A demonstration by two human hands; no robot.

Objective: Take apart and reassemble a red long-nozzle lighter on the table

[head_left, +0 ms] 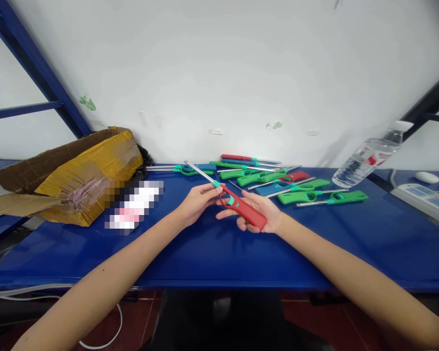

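Observation:
A red long-nosed gas lighter (247, 212) with a green trigger and a metal tube is held between my two hands over the blue table. My left hand (197, 204) pinches it near the green collar where the tube begins. Its handle rests in my right hand (263, 209), whose fingers curl under and around it. The metal tube points up and to the left. Behind my hands lies a loose pile of similar lighters, among them a green one (300, 196), a blue one (272, 188) and a red one (237, 157).
An open cardboard box (91, 180) wrapped in yellow tape stands at the left. A water bottle (371, 156) leans at the right, near a white device (428, 202). The blue table (219, 263) meets a white wall at the back. A pixelated patch covers something beside the box.

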